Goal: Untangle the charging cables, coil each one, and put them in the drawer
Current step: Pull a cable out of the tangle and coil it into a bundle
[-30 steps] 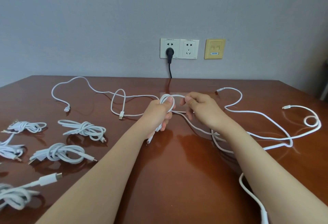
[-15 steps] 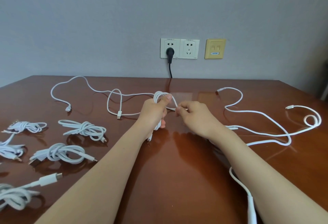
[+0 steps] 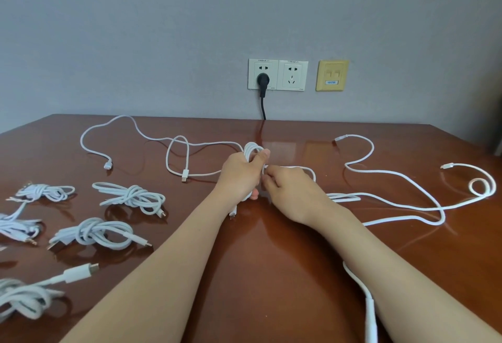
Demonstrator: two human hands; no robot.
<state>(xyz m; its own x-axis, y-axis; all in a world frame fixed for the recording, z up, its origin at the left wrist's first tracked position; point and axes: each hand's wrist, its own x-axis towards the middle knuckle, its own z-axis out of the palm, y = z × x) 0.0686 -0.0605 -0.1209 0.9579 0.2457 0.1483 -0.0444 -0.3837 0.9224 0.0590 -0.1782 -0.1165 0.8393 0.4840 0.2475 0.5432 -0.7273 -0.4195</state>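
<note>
Operating this remotely, the easiest lane I had was the bare strip of worktop [image 3: 258, 274] between the two forearms. It ran up to where the left hand [image 3: 241, 174] and right hand [image 3: 290, 187] bunched on a half-wound cable [image 3: 254, 149]. The left side was cluttered: coiled bundles [image 3: 130, 197] sat in a loose cluster with only narrow gaps of wood between them. On the right, loose cables [image 3: 391, 172] snaked across, with a small loop [image 3: 470, 187] by the far edge. An adapter lead [image 3: 370, 318] lay just beside the right forearm. Behind the hands, a long cable [image 3: 119, 116] sprawled toward the wall.
</note>
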